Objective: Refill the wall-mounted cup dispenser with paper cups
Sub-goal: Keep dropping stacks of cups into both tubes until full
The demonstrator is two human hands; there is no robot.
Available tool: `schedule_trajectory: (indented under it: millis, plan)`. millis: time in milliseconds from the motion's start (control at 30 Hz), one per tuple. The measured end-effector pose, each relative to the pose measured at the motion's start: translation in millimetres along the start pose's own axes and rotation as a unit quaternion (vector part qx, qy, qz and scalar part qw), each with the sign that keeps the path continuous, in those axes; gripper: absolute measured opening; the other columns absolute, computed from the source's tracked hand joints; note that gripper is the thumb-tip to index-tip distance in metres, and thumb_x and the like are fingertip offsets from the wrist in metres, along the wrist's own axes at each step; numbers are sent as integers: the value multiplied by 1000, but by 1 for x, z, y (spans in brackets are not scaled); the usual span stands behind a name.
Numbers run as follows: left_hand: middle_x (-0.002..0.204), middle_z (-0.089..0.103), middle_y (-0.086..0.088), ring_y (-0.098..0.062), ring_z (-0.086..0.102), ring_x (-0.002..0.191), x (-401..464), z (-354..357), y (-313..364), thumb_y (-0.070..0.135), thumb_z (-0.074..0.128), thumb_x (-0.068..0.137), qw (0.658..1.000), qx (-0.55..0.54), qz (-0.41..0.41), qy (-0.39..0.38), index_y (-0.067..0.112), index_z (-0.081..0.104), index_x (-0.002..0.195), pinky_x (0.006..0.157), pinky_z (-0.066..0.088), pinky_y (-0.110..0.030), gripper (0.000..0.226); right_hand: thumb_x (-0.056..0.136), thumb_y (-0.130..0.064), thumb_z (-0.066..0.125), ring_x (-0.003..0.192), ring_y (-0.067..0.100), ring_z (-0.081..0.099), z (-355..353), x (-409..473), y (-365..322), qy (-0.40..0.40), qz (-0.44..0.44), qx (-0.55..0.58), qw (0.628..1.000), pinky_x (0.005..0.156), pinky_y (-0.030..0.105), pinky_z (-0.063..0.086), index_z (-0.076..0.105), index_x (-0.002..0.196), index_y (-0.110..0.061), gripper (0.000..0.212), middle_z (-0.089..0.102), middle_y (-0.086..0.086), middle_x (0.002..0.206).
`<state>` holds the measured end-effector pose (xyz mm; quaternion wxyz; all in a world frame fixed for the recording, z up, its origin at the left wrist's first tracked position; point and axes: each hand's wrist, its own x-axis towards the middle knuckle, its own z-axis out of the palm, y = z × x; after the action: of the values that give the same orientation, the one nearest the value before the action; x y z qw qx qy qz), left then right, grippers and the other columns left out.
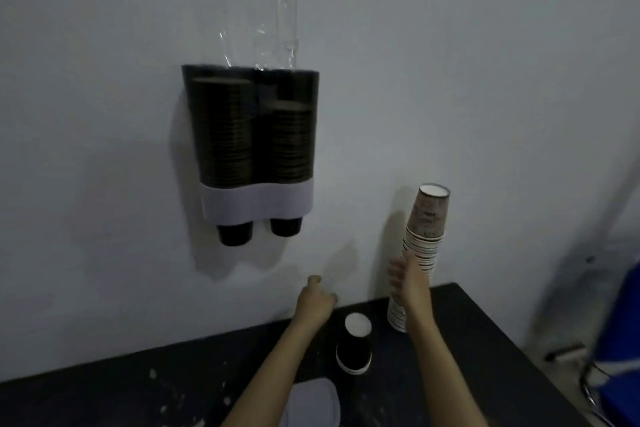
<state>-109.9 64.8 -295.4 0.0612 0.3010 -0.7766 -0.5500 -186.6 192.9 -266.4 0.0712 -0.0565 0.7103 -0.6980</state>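
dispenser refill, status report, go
Right hand gripping cup stack. Left hand empty, loosely curled. Dispenser: right tube lower than left. Black cups on table, clear of path.

Both arms are bare with no sleeves in view, and the left hand (313, 302) and right hand (408, 283) wear no gloves, rings or watch.

Dim grey wall (104, 46), black table (485, 340)

Matt paper cup stack (420, 246), dispenser (251, 136) — dark translucent glossy plastic, matt white band, matt black speckled table (485, 340)
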Motion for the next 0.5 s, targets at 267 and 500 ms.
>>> schedule_trajectory:
  millis: [267,500]
  plan:
    - [153,2,-19,-35,3,145,15,70,-44,36,62,82,952,298,48,-45,32,-7,148,116,23,-44,95,97,-33,34,91,29,51,-22,-3,118,-28,273,-27,961,79,36,37,58,95,0,42,56,19,97]
    - [158,13,0,-20,12,147,40,83,-78,27,58,86,976,206,45,-57,36,0,147,119,18,-33,85,95,-33,41,73,23,52,-7,19,161,-7,326,-18,945,62,34,41,51,123,5,49,55,10,83]
